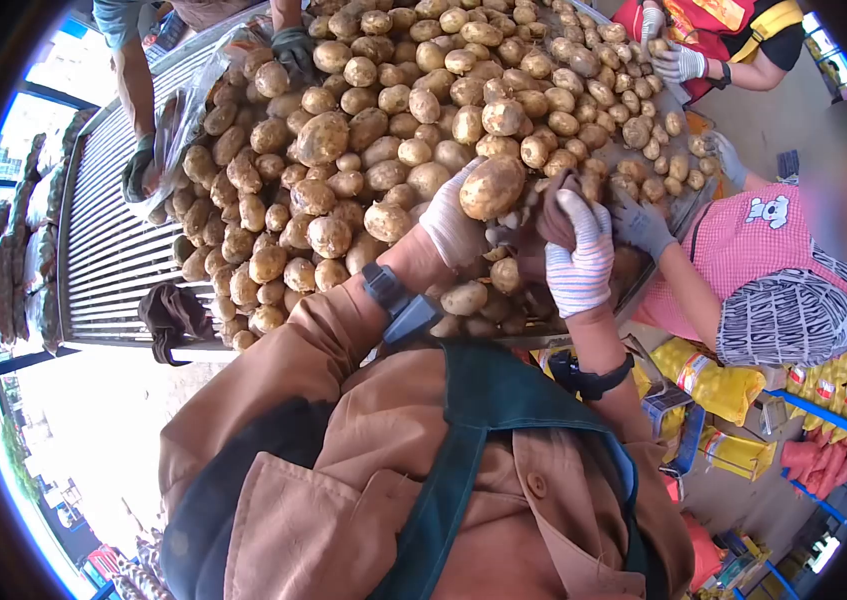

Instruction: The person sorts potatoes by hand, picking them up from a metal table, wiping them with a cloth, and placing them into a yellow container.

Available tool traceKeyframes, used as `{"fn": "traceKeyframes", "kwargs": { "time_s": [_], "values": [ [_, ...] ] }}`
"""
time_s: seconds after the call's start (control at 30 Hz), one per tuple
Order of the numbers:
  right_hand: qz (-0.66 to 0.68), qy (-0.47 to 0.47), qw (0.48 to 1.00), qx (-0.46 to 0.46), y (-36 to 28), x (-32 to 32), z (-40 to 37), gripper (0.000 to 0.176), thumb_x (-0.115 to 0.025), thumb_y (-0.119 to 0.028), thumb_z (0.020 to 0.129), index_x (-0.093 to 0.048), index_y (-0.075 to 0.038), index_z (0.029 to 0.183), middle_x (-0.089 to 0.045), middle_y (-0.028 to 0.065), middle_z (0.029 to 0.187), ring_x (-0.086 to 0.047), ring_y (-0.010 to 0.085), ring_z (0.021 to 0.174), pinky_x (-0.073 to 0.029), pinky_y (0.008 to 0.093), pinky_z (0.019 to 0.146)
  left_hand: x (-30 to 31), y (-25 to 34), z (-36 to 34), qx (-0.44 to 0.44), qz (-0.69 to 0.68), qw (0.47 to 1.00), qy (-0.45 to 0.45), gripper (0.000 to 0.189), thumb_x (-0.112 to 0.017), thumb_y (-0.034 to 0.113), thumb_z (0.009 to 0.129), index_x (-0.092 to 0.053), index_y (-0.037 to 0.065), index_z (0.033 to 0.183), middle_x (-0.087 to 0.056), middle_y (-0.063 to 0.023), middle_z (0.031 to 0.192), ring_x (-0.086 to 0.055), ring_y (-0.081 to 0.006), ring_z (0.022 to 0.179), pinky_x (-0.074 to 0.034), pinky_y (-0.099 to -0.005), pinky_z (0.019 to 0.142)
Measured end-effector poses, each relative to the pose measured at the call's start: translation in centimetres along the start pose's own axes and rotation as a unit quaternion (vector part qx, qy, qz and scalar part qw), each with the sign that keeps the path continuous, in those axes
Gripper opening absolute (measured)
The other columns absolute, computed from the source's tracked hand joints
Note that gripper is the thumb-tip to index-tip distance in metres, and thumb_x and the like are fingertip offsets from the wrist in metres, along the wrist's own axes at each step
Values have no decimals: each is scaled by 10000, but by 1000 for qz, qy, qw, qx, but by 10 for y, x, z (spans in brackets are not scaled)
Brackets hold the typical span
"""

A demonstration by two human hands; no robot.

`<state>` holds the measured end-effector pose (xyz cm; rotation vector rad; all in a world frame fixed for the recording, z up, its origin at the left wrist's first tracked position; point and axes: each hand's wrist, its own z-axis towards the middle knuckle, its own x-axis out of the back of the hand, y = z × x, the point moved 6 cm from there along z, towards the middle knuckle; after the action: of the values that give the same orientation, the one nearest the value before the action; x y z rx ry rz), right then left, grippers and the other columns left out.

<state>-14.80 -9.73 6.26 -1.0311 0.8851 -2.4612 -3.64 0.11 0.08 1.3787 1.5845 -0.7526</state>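
Observation:
My left hand [451,222], in a white glove, grips a large potato [492,188] above the heap. Just to its right, my right hand [580,258], in a striped glove, is closed on a dark brown cloth [557,212]. The cloth hangs bunched from the fingers, close to the held potato. Beneath both hands, smaller potatoes [465,298] lie in shadow at the near edge. A big heap of soil-marked potatoes [383,150] spreads away from me over the table.
A slatted metal table [108,240] bears the heap; another dark cloth [175,315] lies on its near left edge. Co-workers' gloved hands [681,64] reach in at the far right, right [643,225] and far left [293,52]. Yellow bags [718,385] stand at the lower right.

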Motion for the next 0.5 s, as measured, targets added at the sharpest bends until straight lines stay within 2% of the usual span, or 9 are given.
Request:
{"fn": "traceKeyframes", "kwargs": {
  "time_s": [0.1,0.17,0.2,0.27,0.3,0.33,0.4,0.47,0.5],
  "values": [
    [-61,-57,993,79,-7,-12,-12,575,-647,11,743,-602,-155,1292,-578,200,1145,-592,397,1006,-513,440,869,5,1,12,-67,190,979,-30,328,-492,253,997,-513,70,1268,-616,-81,1134,-601,-113,773,-524,-285,716],
    [-151,-138,978,41,15,-8,-18,575,-628,2,740,-614,-165,1290,-582,207,1136,-583,408,985,-504,454,873,8,0,15,-34,190,976,-104,322,-461,275,1006,-519,74,1250,-618,-92,1155,-613,-158,862,-541,-315,743],
    [-138,-104,985,5,16,6,-20,587,-540,82,733,-611,-120,1279,-592,180,1178,-593,399,1036,-497,431,930,9,2,10,19,126,978,-166,356,-433,358,1008,-551,77,1191,-635,-111,1129,-625,-216,918,-552,-347,757],
    [-71,-39,996,-31,39,26,-35,607,-521,120,715,-603,-85,1280,-611,159,1209,-607,337,1086,-484,393,973,9,-1,3,59,41,975,-210,429,-403,439,1014,-580,69,1143,-650,-147,1097,-642,-282,954,-569,-381,752],
    [-32,1,998,-51,43,37,-44,608,-519,134,714,-600,-68,1282,-616,141,1234,-612,298,1111,-478,372,989,11,-5,2,45,24,979,-196,438,-402,437,1018,-577,59,1152,-647,-164,1090,-648,-291,934,-575,-384,733],
    [81,48,986,-139,68,41,-66,619,-520,150,711,-592,-54,1291,-606,120,1259,-597,261,1138,-464,355,1005,13,-9,2,29,5,983,-182,447,-400,435,1022,-574,48,1162,-644,-181,1083,-653,-299,915,-580,-387,713],
    [272,123,915,-272,89,45,-97,655,-530,176,698,-570,-31,1318,-572,86,1311,-560,204,1183,-428,325,1045,16,-12,1,31,9,987,-160,376,-440,364,1006,-561,49,1172,-624,-153,1071,-636,-264,896,-561,-346,718],
    [289,175,868,-365,113,53,-132,631,-532,169,712,-575,-30,1309,-582,94,1298,-559,210,1181,-428,331,1043,9,-15,-2,66,53,986,-145,255,-524,224,968,-543,74,1173,-590,-63,1059,-591,-177,898,-511,-257,765],
    [292,208,847,-391,133,53,-153,606,-531,172,733,-582,-35,1301,-586,98,1290,-558,210,1183,-442,333,1029,2,-17,-4,43,122,982,-140,266,-526,243,973,-543,71,1175,-594,-72,1050,-594,-183,860,-509,-256,723]
  ]
}}
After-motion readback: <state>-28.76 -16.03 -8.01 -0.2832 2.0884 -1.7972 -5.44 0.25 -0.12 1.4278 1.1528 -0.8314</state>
